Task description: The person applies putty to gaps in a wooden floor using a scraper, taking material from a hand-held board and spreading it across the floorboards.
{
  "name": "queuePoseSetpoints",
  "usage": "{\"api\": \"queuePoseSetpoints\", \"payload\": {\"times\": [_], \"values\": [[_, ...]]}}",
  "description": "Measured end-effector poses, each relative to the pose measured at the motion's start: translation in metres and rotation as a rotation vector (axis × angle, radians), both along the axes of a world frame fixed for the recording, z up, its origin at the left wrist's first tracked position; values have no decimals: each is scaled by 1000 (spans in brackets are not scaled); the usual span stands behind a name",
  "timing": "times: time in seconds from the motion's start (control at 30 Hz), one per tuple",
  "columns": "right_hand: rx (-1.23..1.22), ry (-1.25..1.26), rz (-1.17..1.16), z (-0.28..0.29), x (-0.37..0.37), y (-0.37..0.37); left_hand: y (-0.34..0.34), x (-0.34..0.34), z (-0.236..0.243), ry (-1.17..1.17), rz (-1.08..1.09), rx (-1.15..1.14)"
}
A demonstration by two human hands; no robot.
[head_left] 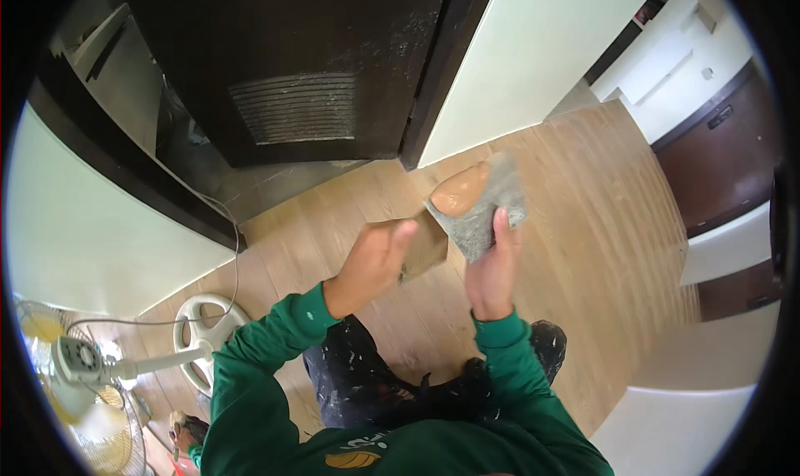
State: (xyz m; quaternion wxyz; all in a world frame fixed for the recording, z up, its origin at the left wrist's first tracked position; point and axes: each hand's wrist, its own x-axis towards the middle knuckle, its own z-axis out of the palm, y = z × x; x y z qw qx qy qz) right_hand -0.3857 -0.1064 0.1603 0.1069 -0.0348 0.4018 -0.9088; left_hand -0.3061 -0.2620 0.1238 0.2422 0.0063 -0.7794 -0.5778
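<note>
My right hand (492, 272) grips a grey, scuffed flat square plate (479, 226), with its thumb on top. A glossy orange-tan mound of paste (458, 188) lies on the plate toward its upper left. My left hand (371, 259) is closed on a second flat piece, brownish and smeared (425, 247), held lower and just left of the grey plate. How far its handle extends under my fingers is hidden. The far end of the grey plate is blurred.
A dark louvred door (325, 26) stands ahead in a doorway, beside white walls (500, 67). A white pedestal fan (75, 368) with a trailing cord is at left. Another person's hand (179, 434) shows at lower left. A brown door (708, 159) is at right, above the wooden floor (583, 226).
</note>
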Motion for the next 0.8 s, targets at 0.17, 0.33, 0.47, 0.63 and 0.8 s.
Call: {"api": "queuePoseSetpoints", "payload": {"times": [0.17, 0.33, 0.47, 0.63, 0.8], "values": [[392, 935, 79, 30, 12, 38, -28, 2, 29, -328, -206, 1359], [744, 1838, 293, 71, 18, 26, -41, 16, 29, -363, -496, 1529], [921, 1937, 337, 76, 22, 12, -41, 23, 40, -306, -535, 1468], [1198, 1902, 286, 71, -22, 6, -50, 23, 34, -290, -464, 1396], [1439, 2181, 213, 91, -67, -12, -75, 21, 13, -327, -354, 1273]]}}
